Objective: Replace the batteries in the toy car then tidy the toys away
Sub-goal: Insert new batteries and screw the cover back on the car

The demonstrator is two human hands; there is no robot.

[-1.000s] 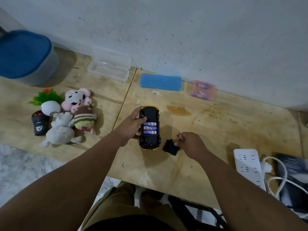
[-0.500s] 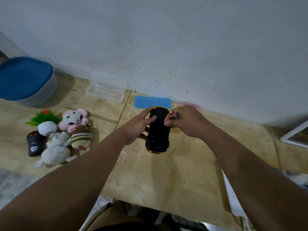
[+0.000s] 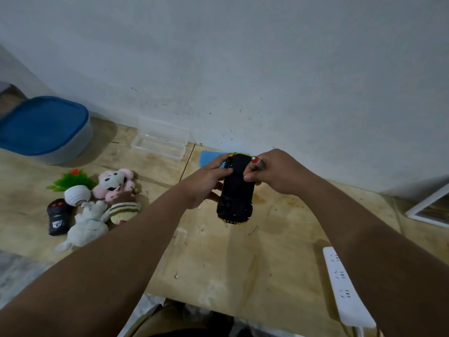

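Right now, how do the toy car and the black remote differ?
The toy car is held above the table in both hands, underside showing, yellow at its edges; the black remote lies untouched beside the plush toys, with red buttons. The car is larger. Both are mostly black.

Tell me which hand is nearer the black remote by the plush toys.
Left. The left hand grips the car's side toward the remote; the right hand is beyond the car.

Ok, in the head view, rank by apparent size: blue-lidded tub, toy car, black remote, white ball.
1. blue-lidded tub, clearly largest.
2. toy car, though it is held up nearer the camera, which inflates it.
3. black remote.
4. white ball, partly hidden by the plush toys.
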